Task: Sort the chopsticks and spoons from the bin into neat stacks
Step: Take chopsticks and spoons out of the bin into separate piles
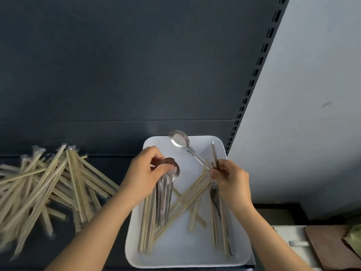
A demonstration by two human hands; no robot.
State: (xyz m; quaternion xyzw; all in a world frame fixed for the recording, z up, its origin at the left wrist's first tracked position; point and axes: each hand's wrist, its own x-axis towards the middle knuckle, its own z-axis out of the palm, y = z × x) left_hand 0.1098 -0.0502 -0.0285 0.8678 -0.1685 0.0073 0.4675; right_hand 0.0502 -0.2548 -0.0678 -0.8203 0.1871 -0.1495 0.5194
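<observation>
Dark blue-grey metal back panel fills most of the frame, with a slotted shelving upright running diagonally up the right side and a pale grey wall beyond it. Down at the bottom centre sits the white rectangular plastic bin on a dark shelf. It's got loose pale bamboo chopsticks crisscrossed all over its floor, plus a dull metal spoon lying near its right edge. The hands are apart, both over the bin. The left hand, just left of centre, has its fingers curled round the bowl end of a nested stack of shiny metal spoons, with the handles pointing toward the bottom of the frame. The right hand, a bit right of centre, pinches the handle of a single shiny metal spoon, whose bowl sticks up over the bin's far edge. A thin metal handle also pokes up out of that hand, but honestly I can't tell what utensil it belongs to. Over on the left of the frame there's a messy pile of plastic-wrapped bamboo chopsticks on the shelf, well apart from the bin and pretty blurry. Bottom right corner has a brown flat board.
</observation>
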